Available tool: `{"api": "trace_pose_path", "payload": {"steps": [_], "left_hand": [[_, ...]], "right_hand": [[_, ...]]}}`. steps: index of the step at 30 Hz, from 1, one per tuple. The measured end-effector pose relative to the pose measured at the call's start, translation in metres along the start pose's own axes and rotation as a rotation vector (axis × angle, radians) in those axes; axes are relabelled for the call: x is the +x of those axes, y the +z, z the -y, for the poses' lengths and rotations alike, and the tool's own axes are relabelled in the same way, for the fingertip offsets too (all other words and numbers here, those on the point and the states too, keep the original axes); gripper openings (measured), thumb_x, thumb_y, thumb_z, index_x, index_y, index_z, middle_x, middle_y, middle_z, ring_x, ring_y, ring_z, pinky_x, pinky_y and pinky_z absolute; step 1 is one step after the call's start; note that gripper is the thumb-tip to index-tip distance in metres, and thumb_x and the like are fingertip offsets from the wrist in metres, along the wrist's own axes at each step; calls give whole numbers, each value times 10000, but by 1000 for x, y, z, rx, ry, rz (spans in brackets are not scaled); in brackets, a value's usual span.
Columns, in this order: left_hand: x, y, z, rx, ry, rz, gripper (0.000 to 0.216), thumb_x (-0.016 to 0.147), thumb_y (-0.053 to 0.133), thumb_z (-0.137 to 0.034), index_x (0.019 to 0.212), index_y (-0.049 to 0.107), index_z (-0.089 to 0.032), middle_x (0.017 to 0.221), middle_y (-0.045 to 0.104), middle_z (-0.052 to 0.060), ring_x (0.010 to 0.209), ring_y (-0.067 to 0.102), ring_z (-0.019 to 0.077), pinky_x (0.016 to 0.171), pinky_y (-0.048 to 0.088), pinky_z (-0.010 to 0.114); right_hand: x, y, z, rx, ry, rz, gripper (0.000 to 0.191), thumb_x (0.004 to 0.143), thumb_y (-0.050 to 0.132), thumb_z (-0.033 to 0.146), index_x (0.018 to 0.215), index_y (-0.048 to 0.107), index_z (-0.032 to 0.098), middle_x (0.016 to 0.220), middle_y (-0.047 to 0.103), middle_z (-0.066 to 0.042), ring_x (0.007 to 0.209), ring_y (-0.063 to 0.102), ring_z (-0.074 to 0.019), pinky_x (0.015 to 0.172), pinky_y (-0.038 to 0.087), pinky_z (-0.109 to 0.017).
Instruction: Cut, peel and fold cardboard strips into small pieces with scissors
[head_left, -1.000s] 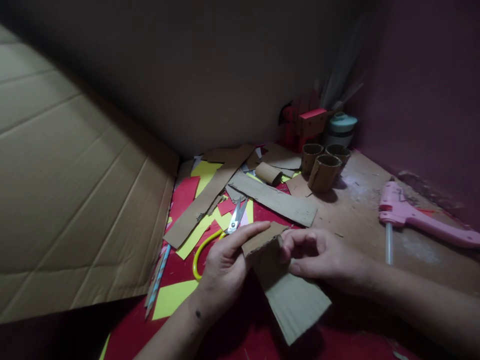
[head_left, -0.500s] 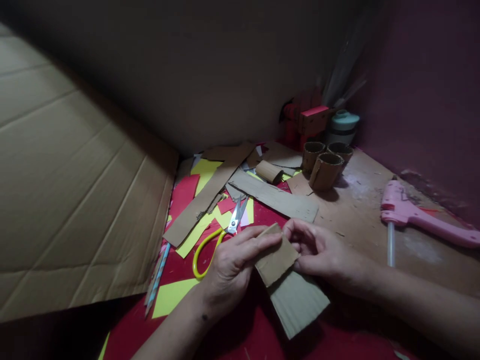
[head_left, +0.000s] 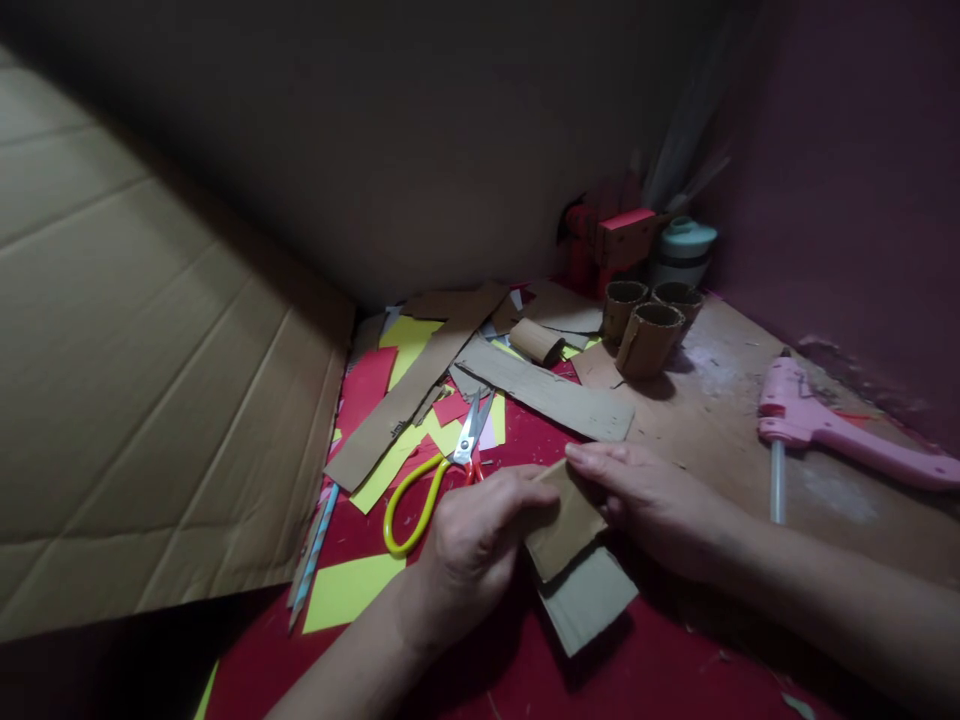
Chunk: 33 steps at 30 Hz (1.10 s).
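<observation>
Both my hands hold one corrugated cardboard strip [head_left: 581, 590] low in the middle of the view, above a red surface [head_left: 660, 680]. My left hand [head_left: 472, 545] grips its near-left side, fingers curled over the rolled-up end. My right hand [head_left: 652, 500] presses on that rolled end from the right. The strip's top part is folded over onto itself; its flat tail sticks out toward me.
Yellow-handled scissors [head_left: 439, 475] lie just left of my hands among yellow and red paper scraps and long cardboard strips [head_left: 544, 392]. Three cardboard tubes [head_left: 649, 325] stand behind. A pink glue gun [head_left: 832, 430] lies at right. A big cardboard sheet [head_left: 150, 370] leans at left.
The strip's upper end has been rolled further down toward me, so less flat tail shows. Both hands shifted slightly nearer and lower with it.
</observation>
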<state>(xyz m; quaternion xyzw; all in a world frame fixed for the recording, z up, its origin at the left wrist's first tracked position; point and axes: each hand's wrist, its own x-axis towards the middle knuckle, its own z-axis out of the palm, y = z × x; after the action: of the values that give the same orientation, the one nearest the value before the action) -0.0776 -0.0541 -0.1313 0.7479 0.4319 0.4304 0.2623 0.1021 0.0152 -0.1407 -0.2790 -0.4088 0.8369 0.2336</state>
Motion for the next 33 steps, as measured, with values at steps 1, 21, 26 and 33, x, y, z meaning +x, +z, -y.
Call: {"api": "trace_pose_path", "payload": {"steps": [1,21,26,33], "left_hand": [[0,1,0,29,28,34,281,856,532,-33,1068,627,-191,1082,698,94,971,671,180,824,523,266],[-9,4,0,-57,-33,-80,368,814,582,16,1078,619,-239,1046,720,50,935,693,186,801,562,279],[-4,-2,-2,40,37,-18,304,838,555,-5,1044,642,-211,1040,702,73,891,678,164,751,533,246],[12,-10,-14,-507,-617,-146,219,884,550,-242,1097,593,-214,1057,655,71,783,651,157,655,520,245]], "right_hand": [[0,0,-1,1,5,-19,354,824,634,486,695,595,159,579,509,31,498,427,-76,494,333,-197],[-6,7,3,-11,45,-146,231,737,718,328,666,576,160,500,435,60,434,353,-57,439,261,-199],[-6,6,3,-35,46,-130,262,719,742,350,664,567,163,519,457,53,425,369,-61,424,269,-201],[-7,4,3,-95,-218,-171,276,780,717,321,627,532,185,680,522,14,621,475,-111,551,373,-227]]}}
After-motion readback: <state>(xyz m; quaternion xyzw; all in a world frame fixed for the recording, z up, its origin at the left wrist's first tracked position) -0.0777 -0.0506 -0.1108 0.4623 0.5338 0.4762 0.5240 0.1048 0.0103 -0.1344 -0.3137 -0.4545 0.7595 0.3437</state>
